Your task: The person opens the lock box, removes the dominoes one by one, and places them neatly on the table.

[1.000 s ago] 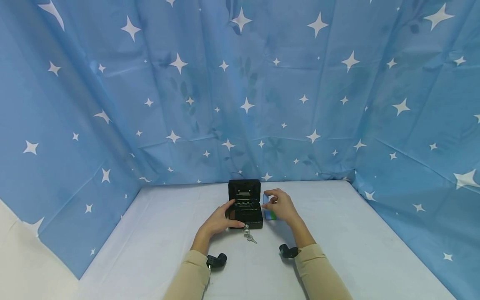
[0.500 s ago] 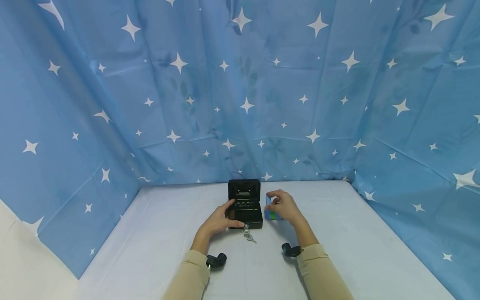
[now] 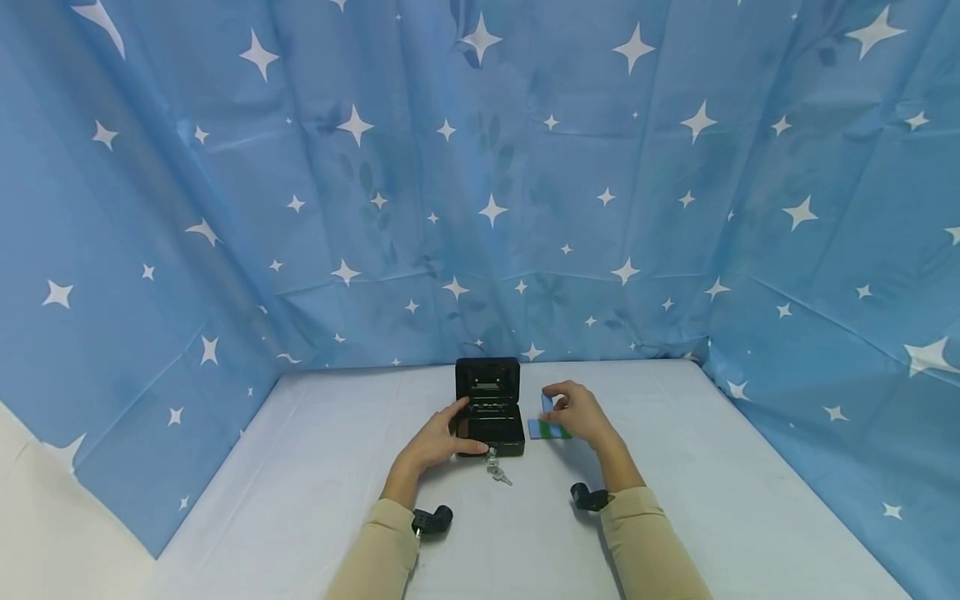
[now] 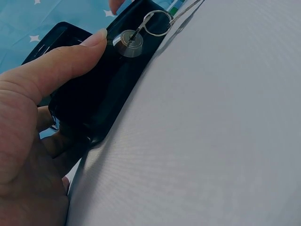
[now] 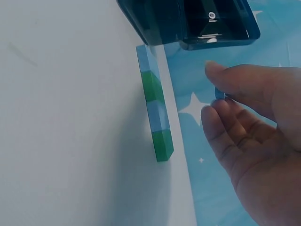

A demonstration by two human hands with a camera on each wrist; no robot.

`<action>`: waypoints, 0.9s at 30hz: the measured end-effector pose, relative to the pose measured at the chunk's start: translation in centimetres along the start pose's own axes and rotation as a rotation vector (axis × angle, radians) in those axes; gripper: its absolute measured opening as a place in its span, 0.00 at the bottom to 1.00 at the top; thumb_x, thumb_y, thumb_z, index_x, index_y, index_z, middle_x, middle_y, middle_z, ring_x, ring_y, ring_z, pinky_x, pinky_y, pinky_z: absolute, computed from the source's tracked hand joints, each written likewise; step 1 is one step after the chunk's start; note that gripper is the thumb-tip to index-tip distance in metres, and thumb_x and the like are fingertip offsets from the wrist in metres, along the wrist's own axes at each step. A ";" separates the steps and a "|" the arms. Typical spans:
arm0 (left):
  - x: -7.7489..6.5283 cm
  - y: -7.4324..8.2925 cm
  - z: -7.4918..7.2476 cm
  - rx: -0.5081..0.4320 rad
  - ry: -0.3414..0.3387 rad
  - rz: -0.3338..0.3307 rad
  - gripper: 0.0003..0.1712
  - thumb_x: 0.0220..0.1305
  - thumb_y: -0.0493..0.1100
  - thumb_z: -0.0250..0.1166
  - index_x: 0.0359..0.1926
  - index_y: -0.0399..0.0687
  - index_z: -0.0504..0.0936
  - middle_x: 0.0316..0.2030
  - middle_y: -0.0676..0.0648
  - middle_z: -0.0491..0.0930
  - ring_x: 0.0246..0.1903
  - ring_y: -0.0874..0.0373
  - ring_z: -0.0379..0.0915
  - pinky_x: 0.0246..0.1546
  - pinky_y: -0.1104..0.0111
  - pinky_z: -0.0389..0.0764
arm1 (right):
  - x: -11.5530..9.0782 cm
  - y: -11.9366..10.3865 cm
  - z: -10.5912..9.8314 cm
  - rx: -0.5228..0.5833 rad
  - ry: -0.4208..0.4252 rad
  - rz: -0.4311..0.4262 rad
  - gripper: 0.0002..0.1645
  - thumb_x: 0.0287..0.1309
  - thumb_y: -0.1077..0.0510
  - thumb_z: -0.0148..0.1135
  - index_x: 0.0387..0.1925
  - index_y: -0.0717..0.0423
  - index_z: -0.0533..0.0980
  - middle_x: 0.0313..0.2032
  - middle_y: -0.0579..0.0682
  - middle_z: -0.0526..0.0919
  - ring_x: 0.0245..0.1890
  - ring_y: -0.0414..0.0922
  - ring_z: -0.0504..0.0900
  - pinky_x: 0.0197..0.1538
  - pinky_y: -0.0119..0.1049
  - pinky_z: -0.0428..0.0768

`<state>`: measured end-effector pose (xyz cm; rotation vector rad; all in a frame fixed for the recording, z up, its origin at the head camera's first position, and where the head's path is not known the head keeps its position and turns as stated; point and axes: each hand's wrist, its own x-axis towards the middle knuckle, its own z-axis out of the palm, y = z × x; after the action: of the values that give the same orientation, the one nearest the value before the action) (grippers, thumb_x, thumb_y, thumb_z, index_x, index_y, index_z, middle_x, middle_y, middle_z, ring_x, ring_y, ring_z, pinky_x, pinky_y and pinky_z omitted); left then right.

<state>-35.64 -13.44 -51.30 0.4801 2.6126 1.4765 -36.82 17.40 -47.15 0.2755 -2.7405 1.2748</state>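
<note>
A black cash box (image 3: 510, 448) stands on the table with its lid (image 3: 465, 375) raised at the back. My left hand (image 3: 433, 440) grips the box's left end; in the left wrist view the thumb lies along the front upper edge, the fingers round the side. A key sits in the round lock (image 4: 128, 44) at the front, its ring (image 4: 158, 23) hanging loose with a second key (image 3: 501, 476). To the right of the box, my right hand (image 3: 583, 414) pinches a blue block (image 3: 547, 403) between thumb and fingers. Under that hand lies a row of blue and green blocks (image 3: 545, 429).
A white cloth covers the table (image 3: 360, 417). Blue curtains with white stars (image 3: 487, 250) hang close behind it and along both sides. Each wrist carries a small black camera (image 3: 433, 522).
My right hand has drawn away to the right from the box with the blue block, uncovering more of the row. The left hand and the cash box have stayed in place.
</note>
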 end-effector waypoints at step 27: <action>0.0 0.1 0.0 -0.029 -0.008 -0.010 0.64 0.47 0.59 0.83 0.82 0.60 0.59 0.80 0.40 0.58 0.81 0.35 0.45 0.75 0.35 0.55 | -0.4 1.0 -1.4 -0.044 -0.034 0.037 0.29 0.56 0.65 0.76 0.60 0.64 0.81 0.56 0.59 0.82 0.44 0.50 0.79 0.42 0.39 0.79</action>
<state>-35.64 -13.45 -51.23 0.4677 2.5798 1.5047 -36.59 19.10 -47.05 0.2449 -2.8108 1.2281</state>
